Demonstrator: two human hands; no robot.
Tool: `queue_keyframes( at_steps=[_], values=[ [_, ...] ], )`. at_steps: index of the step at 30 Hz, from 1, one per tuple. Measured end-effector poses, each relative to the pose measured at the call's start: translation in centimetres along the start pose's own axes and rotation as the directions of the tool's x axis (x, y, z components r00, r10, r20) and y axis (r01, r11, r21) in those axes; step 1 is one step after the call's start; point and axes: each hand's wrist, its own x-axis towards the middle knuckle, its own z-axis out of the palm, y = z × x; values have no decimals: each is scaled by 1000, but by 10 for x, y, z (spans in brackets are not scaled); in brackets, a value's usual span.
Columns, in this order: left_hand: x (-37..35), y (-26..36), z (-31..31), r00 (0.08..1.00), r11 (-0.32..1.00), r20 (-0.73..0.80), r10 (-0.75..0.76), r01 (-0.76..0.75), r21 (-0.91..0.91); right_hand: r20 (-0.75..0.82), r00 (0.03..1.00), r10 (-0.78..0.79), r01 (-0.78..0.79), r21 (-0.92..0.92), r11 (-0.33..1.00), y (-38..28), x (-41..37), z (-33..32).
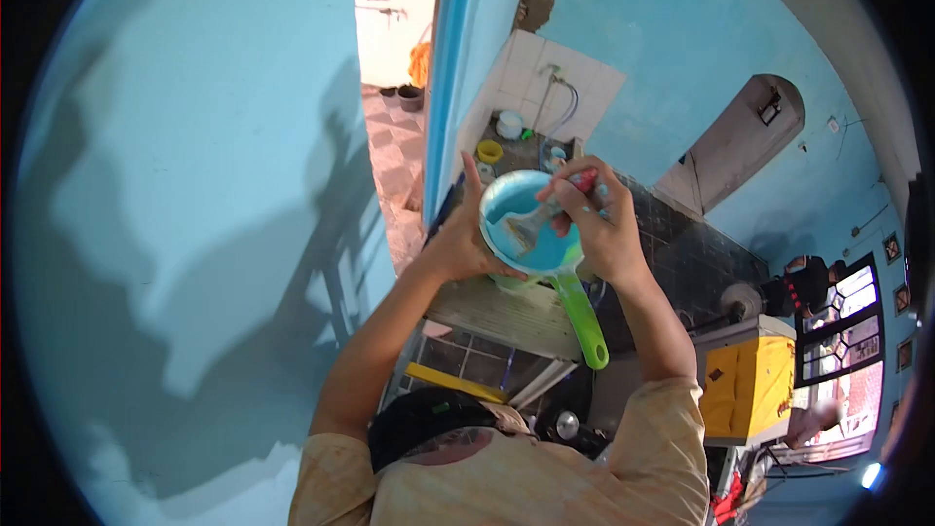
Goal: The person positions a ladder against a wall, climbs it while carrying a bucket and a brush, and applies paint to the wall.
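Observation:
My left hand (466, 237) holds a round white dipper (487, 197) by its side, thumb raised along the rim and the other fingers under it. Light blue paint (555, 250) lies inside the dipper, and its green handle (584, 323) sticks out toward my body. In my right hand (602, 219) is a paintbrush (526, 228), gripped by its red handle, with the bristles down in the paint. Blue paint spots mark the fingers of that hand.
A blue wall (195, 185) stands close on the left, beside an open doorway (394, 146). Below the dipper is a wooden plank surface (506, 317). Farther off are a yellow bowl (489, 151), a tiled splashback (521, 78) and a yellow box (748, 385) on the right.

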Motion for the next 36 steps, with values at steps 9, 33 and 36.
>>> queue_keyframes(
  at_steps=[9, 33, 36],
  values=[
    [-3, -1, -2, 995, 997, 97, 33, -39, 67, -337, 939, 64, 32, 273, 961, 38, 9, -32],
    [-135, -32, 8, 831, 919, -517, -205, 345, 191, -434, 761, -482, 648, 539, 539, -138, 131, -91],
    [-124, -13, 9, 788, 851, -582, -200, 434, 295, -453, 779, -434, 626, 612, 484, -155, 163, -107]
  ],
)
